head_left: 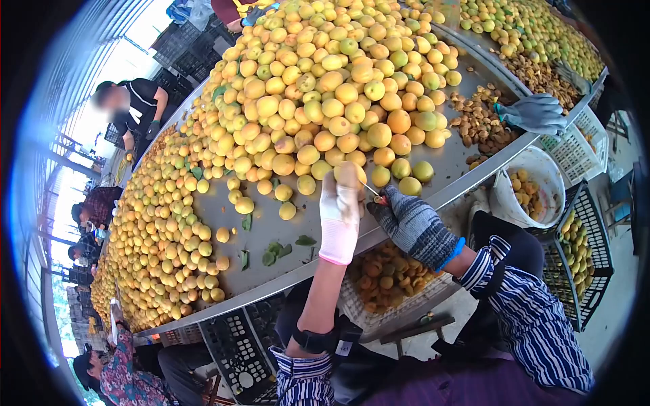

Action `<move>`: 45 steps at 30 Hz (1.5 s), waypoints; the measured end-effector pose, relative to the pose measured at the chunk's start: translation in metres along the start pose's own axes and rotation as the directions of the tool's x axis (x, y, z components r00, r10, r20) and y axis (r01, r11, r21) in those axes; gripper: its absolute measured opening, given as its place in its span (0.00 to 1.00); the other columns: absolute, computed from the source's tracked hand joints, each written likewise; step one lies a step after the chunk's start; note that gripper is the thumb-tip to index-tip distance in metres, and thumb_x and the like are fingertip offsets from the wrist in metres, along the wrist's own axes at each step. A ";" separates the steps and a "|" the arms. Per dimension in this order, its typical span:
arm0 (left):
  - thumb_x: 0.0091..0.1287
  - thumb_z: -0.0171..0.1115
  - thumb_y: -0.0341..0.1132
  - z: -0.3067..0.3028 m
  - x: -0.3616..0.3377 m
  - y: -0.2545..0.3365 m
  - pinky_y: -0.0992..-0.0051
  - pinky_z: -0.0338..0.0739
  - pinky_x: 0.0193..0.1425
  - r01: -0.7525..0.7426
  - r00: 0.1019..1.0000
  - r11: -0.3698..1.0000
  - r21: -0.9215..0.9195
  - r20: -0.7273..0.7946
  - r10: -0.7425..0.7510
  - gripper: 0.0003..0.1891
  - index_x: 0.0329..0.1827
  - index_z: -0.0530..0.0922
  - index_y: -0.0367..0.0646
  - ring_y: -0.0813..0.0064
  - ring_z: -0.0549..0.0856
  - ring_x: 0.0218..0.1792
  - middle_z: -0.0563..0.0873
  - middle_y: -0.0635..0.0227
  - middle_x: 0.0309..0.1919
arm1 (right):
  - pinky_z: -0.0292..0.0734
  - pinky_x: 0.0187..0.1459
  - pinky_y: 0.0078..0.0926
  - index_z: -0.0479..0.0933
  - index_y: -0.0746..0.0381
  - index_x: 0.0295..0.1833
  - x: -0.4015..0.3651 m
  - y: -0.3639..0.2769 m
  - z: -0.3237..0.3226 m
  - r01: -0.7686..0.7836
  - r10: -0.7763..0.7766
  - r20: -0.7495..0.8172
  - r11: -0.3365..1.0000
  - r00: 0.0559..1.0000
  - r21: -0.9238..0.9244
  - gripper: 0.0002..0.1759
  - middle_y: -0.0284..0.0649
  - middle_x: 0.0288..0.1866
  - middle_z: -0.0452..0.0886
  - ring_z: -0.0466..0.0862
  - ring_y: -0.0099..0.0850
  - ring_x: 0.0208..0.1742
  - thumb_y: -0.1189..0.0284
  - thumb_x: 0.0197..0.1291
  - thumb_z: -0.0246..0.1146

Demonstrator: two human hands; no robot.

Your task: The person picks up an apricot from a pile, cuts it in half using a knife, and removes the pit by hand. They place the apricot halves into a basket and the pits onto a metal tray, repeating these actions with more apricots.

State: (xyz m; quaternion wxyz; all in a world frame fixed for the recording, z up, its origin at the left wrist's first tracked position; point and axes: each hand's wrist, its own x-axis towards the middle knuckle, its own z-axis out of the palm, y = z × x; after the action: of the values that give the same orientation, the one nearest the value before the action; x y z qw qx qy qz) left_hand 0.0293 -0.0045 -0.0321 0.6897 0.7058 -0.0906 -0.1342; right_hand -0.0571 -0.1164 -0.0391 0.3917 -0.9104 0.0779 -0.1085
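Observation:
My left hand (340,215), in a white glove with a pink cuff, is closed around a yellow apricot (359,176) at the front of the big heap. Just to its right, my right hand (418,227) wears a grey knit glove with a blue cuff. It grips a small knife (370,190) whose thin blade points at the apricot; a bit of red handle shows at the fingers. Behind both hands, a heap of apricots (325,101) covers much of the metal table (311,216). A few green leaves (275,252) lie left of my left hand.
Below the table edge sits a white basket (399,301) of apricot halves. To the right are a pile of pits (484,122), a grey glove (538,114), a white bucket (533,162) and a black crate (592,257). Several people work along the left side.

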 end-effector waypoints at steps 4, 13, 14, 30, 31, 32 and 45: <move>0.68 0.58 0.48 0.006 -0.009 0.007 0.67 0.77 0.36 -0.289 0.955 0.880 0.377 0.042 0.295 0.19 0.42 0.71 0.37 0.59 0.82 0.28 0.82 0.59 0.27 | 0.77 0.33 0.44 0.67 0.66 0.58 0.004 0.005 -0.008 0.024 -0.023 -0.008 0.990 1.000 0.139 0.22 0.54 0.27 0.79 0.82 0.50 0.31 0.63 0.65 0.55; 0.70 0.55 0.45 0.012 -0.010 0.005 0.63 0.75 0.36 -0.408 0.904 0.766 0.497 0.104 0.415 0.17 0.45 0.69 0.37 0.46 0.81 0.32 0.80 0.46 0.30 | 0.70 0.28 0.14 0.60 0.58 0.71 0.003 0.007 -0.017 -0.366 0.111 0.356 0.462 0.928 0.808 0.29 0.30 0.32 0.76 0.72 0.17 0.26 0.69 0.66 0.58; 0.70 0.54 0.45 0.012 -0.009 0.001 0.64 0.75 0.36 -0.438 0.886 0.766 0.471 0.081 0.457 0.17 0.46 0.69 0.38 0.48 0.81 0.31 0.80 0.47 0.30 | 0.70 0.28 0.14 0.60 0.58 0.71 0.003 0.004 -0.020 -0.367 0.116 0.355 0.462 0.928 0.808 0.29 0.30 0.32 0.76 0.72 0.17 0.26 0.69 0.66 0.58; 0.69 0.50 0.46 -0.024 0.004 0.018 0.77 0.71 0.36 -0.020 0.961 0.941 -0.339 0.254 0.112 0.23 0.57 0.72 0.35 0.73 0.77 0.40 0.78 0.61 0.50 | 0.56 0.11 0.15 0.74 0.57 0.39 0.004 0.028 -0.028 -0.646 -0.206 0.614 -0.173 0.762 0.743 0.16 0.28 0.15 0.66 0.66 0.18 0.12 0.55 0.67 0.56; 0.69 0.51 0.45 -0.026 0.001 0.021 0.78 0.71 0.36 -0.312 0.914 0.947 0.076 0.294 0.278 0.23 0.59 0.71 0.35 0.74 0.77 0.40 0.77 0.62 0.50 | 0.56 0.12 0.15 0.74 0.57 0.39 0.002 0.030 -0.028 -0.625 -0.168 0.606 -0.097 0.777 0.775 0.16 0.28 0.15 0.66 0.66 0.18 0.12 0.55 0.67 0.56; 0.68 0.56 0.45 -0.023 -0.005 0.025 0.79 0.71 0.38 -0.052 0.948 0.981 -0.189 0.298 0.108 0.26 0.63 0.69 0.36 0.78 0.78 0.42 0.78 0.65 0.51 | 0.59 0.13 0.14 0.75 0.58 0.43 0.002 0.038 -0.025 -0.627 -0.204 0.603 -0.078 0.771 0.775 0.14 0.29 0.17 0.67 0.67 0.17 0.14 0.57 0.66 0.58; 0.61 0.56 0.30 -0.025 -0.025 0.036 0.81 0.74 0.35 0.198 0.835 0.912 -0.359 0.549 0.035 0.31 0.69 0.60 0.36 0.75 0.82 0.36 0.78 0.58 0.54 | 0.69 0.22 0.14 0.78 0.63 0.46 0.028 0.009 -0.069 0.023 0.016 -0.032 0.373 0.999 0.928 0.12 0.33 0.32 0.81 0.76 0.18 0.22 0.69 0.59 0.66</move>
State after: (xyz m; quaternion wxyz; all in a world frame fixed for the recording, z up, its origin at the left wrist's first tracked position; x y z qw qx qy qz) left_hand 0.0155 0.0263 0.0055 0.7586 0.4847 -0.2224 -0.3744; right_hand -0.0488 -0.1768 0.0043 0.8326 -0.5329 0.0086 -0.1504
